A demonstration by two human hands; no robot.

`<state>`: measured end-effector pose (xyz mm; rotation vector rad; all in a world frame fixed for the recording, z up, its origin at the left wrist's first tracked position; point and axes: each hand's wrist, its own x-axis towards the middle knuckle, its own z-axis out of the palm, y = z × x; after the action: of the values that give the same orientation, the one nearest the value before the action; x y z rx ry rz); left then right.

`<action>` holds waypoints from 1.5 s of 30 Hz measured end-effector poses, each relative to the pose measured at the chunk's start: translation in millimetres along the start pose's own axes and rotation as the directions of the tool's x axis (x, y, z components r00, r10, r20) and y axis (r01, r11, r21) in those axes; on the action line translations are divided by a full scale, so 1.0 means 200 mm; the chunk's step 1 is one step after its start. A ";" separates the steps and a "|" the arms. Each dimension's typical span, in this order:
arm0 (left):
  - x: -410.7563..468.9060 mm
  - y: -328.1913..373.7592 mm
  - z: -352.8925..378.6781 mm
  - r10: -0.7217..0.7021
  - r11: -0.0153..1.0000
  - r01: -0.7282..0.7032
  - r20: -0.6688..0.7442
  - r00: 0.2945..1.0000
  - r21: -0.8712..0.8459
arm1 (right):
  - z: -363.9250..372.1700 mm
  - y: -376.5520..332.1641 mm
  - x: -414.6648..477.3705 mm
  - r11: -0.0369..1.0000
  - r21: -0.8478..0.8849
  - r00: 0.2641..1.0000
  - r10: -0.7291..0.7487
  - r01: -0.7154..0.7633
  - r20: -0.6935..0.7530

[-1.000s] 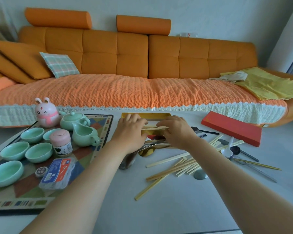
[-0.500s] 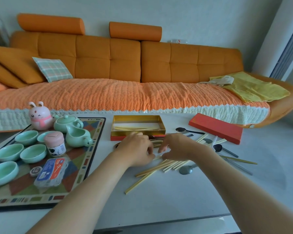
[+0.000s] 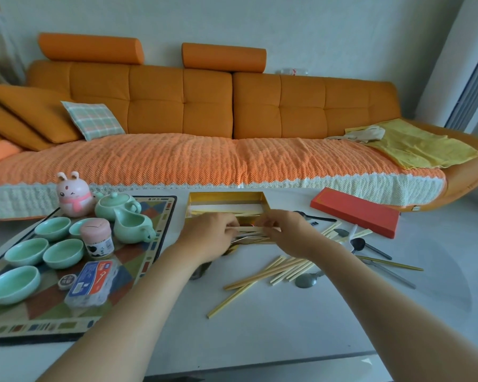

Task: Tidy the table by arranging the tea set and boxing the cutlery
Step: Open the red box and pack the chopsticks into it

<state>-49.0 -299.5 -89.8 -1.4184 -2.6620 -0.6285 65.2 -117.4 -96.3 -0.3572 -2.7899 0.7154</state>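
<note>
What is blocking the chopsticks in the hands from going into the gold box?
Nothing visible. The left hand and right hand pinch the chopsticks just before the open gold box. The red lid lies apart, to the right.

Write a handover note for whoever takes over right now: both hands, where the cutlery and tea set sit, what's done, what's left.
Hands: left hand and right hand each pinch one end of a chopstick bundle, just in front of the open gold box.
Done: a few chopsticks lie in the box; the teapot and cups stand on the patterned mat.
Left: box the bundle, the loose chopsticks and the spoons, then fit the red lid.
</note>
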 end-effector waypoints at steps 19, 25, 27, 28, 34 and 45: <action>0.13 -0.28 0.08 0.009 0.990 -0.010 0.009 1.000 0.138 | 0.14 0.06 0.34 0.910 -0.388 0.962 0.041 -0.148 -0.271; 0.18 -0.31 0.11 -0.035 0.987 0.024 0.066 0.997 0.156 | 0.15 0.01 0.38 0.935 -0.343 0.978 0.013 -0.085 -0.206; 0.20 -0.32 0.12 -0.030 0.988 0.023 0.043 0.999 0.150 | 0.15 -0.03 0.36 0.978 -0.207 0.997 0.003 -0.018 -0.073; 0.20 -0.32 0.12 -0.024 0.989 0.022 0.017 1.000 0.143 | 0.15 -0.04 0.36 0.984 -0.177 1.000 -0.001 0.000 -0.006; 0.21 -0.31 0.12 0.000 0.995 0.000 -0.005 1.000 0.103 | 0.17 -0.05 0.39 0.962 -0.274 0.990 0.055 -0.016 0.133; 0.21 -0.31 0.11 -0.006 0.995 0.003 0.031 1.000 0.099 | 0.22 -0.08 0.40 0.966 -0.250 0.995 -0.035 0.058 0.095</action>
<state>-119.6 -289.0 -120.9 -1.4075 -2.6793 -0.4711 -25.2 -126.6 -112.0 -0.3096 -2.9714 0.3727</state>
